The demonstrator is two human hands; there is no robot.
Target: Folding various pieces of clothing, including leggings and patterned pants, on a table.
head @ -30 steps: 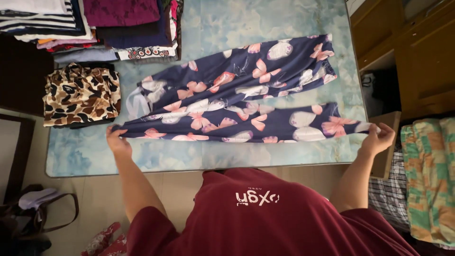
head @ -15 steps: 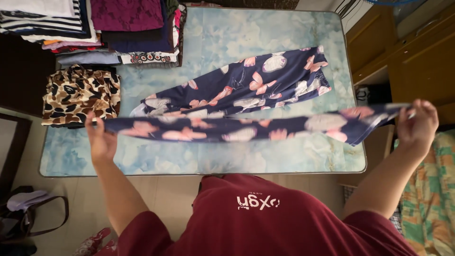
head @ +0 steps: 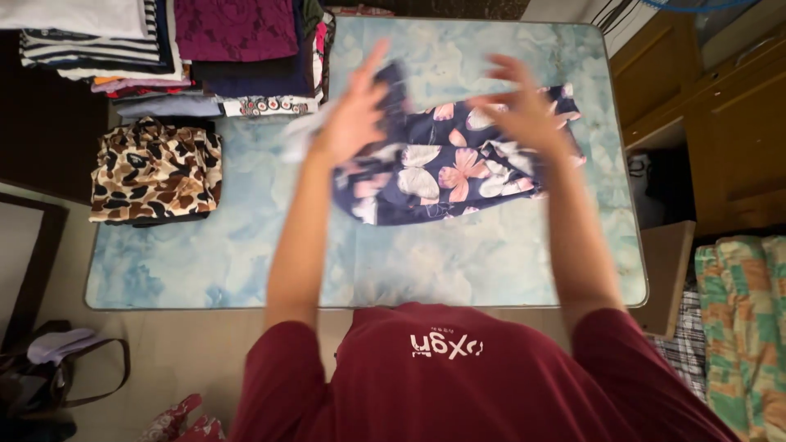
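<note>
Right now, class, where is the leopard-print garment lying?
In the head view the folded leopard-print garment lies at the table's left end, below the stack of folded clothes and left of the left hand.

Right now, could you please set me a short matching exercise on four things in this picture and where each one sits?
Things:
1. butterfly-print trousers
2. leopard-print garment
3. stack of folded clothes
4. checked green and orange cloth

Places:
A. far left corner of the table
B. off the table, at the right edge of the view
C. under both hands, mid-table
D. left side of the table, nearer than the stack

Pairs: 1-C, 2-D, 3-A, 4-B
</note>
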